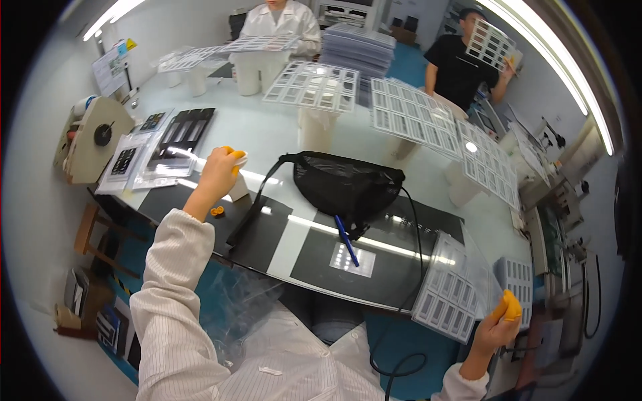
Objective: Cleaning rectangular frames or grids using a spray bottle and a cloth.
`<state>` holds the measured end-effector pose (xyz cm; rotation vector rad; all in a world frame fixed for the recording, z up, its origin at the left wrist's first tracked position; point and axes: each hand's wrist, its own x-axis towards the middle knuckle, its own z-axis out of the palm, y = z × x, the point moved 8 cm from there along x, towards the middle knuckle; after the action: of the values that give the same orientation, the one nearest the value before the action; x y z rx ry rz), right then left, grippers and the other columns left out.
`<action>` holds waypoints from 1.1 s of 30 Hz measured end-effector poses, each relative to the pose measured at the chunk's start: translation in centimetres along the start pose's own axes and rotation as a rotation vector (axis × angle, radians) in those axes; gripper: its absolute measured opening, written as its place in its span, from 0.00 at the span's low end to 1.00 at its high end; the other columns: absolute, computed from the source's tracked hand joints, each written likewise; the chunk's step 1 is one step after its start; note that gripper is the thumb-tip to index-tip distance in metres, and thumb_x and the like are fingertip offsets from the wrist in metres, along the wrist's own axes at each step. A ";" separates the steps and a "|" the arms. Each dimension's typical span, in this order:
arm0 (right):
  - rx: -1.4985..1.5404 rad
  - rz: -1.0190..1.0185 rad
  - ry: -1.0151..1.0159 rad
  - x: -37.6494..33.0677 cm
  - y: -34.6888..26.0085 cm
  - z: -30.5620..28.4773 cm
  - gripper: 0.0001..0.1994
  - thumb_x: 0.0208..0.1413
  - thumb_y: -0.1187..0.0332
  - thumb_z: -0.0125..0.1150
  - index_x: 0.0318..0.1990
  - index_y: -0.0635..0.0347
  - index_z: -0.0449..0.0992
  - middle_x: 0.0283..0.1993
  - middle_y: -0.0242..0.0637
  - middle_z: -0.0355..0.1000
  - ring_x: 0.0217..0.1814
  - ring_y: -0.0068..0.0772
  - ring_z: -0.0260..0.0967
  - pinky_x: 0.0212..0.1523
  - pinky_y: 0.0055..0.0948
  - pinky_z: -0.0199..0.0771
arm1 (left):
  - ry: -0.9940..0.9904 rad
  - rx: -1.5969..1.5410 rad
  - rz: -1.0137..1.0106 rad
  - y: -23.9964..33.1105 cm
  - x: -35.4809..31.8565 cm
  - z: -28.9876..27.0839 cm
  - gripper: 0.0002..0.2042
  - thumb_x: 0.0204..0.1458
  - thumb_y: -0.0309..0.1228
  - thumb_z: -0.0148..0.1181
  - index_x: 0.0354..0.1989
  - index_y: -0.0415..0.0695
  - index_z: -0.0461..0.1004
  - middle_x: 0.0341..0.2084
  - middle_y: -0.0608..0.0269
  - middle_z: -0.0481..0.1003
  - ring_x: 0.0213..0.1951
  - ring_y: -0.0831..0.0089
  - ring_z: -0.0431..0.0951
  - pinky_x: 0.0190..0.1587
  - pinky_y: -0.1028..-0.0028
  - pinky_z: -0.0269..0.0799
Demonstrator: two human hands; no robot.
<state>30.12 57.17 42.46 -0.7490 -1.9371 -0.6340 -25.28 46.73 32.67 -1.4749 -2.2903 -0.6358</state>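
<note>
My left hand (219, 175), with orange finger cots on its fingertips, is over the near left part of the table. Its fingers are closed on a small white thing (242, 160) whose kind I cannot make out. A pale block (239, 188) stands just below that hand, and small orange finger cots (217, 211) lie nearby. At the near right my right hand (493, 333), also in orange cots, has its fingers drawn together beside a clear tray (449, 294) with rows of rectangular slots. Whatever they hold, if anything, is hidden. Just beyond is a grey slotted tray (516, 284).
A black mesh pouch (348, 184) and blue pen (346, 240) lie mid-table, with a black cable (416, 227) running off the edge. Slotted panels (411, 113) rest on white tubs (317, 128). A tape dispenser (100, 137) stands left. Two people (461, 70) are across the table.
</note>
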 end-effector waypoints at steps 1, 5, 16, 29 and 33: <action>-0.006 0.012 0.047 1.0 -0.1 -0.6 0.06 0.53 0.75 0.50 0.35 0.70 0.69 0.31 0.43 0.71 0.29 0.33 0.70 0.30 0.24 0.69 | 0.024 0.010 0.034 0.7 0.3 -0.1 0.14 0.39 0.19 0.50 0.37 0.42 0.73 0.33 0.55 0.69 0.40 0.58 0.66 0.43 0.67 0.63; 0.064 0.090 0.207 3.9 -1.7 -1.6 0.06 0.54 0.76 0.48 0.36 0.70 0.69 0.31 0.42 0.71 0.29 0.32 0.70 0.29 0.22 0.70 | -0.023 0.034 -0.005 1.3 0.4 0.0 0.14 0.38 0.18 0.51 0.36 0.41 0.72 0.33 0.55 0.69 0.40 0.58 0.66 0.43 0.67 0.62; 0.651 -0.525 0.064 5.1 -16.1 -0.3 0.11 0.48 0.61 0.57 0.35 0.59 0.73 0.32 0.34 0.72 0.36 0.31 0.71 0.32 0.21 0.67 | -0.500 -1.919 -0.450 20.3 -4.2 -1.2 0.19 0.53 0.32 0.47 0.53 0.38 0.57 0.41 0.53 0.69 0.36 0.66 0.73 0.37 0.72 0.71; 0.829 0.149 -0.300 3.3 -15.0 9.8 0.26 0.48 0.58 0.57 0.49 0.67 0.62 0.43 0.44 0.66 0.48 0.32 0.61 0.49 0.31 0.59 | 0.071 -1.770 -0.678 10.7 -10.8 -1.7 0.16 0.55 0.27 0.40 0.53 0.39 0.57 0.33 0.55 0.72 0.30 0.71 0.75 0.36 0.68 0.75; 1.578 0.766 -0.619 -0.9 -16.3 12.5 0.16 0.55 0.68 0.48 0.48 0.68 0.61 0.34 0.40 0.70 0.28 0.22 0.68 0.30 0.17 0.67 | 0.026 -1.700 -0.673 10.9 -11.8 -1.4 0.16 0.54 0.26 0.42 0.52 0.37 0.58 0.33 0.56 0.70 0.31 0.70 0.74 0.39 0.69 0.73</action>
<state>11.47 54.55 34.23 -0.5017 -1.7291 1.5921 -10.56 40.94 29.82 -0.8343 -1.9346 -3.1903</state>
